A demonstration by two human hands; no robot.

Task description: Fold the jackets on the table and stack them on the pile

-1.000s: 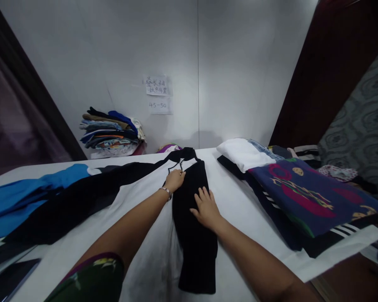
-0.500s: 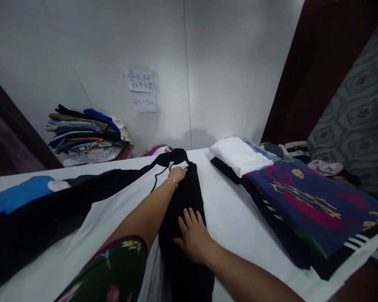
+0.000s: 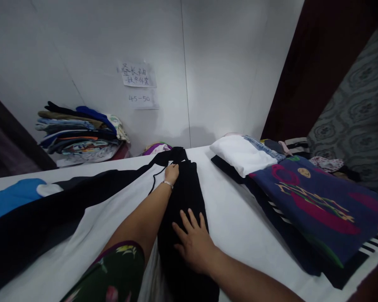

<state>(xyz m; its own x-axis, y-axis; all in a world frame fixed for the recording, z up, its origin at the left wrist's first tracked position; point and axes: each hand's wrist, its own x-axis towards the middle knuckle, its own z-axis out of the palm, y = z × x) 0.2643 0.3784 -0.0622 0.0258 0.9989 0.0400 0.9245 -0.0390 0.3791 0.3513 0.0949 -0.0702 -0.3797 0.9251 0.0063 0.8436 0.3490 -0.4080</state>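
A black-and-white long-sleeved jacket [image 3: 121,205] lies spread on the white table, its black collar towards the wall and a dark cord near the neck. One black sleeve stretches out to the left. My left hand [image 3: 171,173], with a bracelet at the wrist, is closed on the fabric just below the collar; its fingertips are partly hidden. Nearer to me, my right hand [image 3: 195,241] rests flat with fingers spread on the black side panel [image 3: 185,197], which runs down towards me in a narrow strip.
Folded clothes [image 3: 82,134] are stacked at the back left by the wall. A blue garment [image 3: 14,197] lies at the left. On the right is a pile with a patterned dark-blue top [image 3: 315,201] and a white garment [image 3: 239,153]. Paper notes [image 3: 138,75] hang on the wall.
My left hand has drawn slightly left, its fingers now curled at the neck; the small white patch beside it no longer shows. My right hand stays flat on the black fabric.
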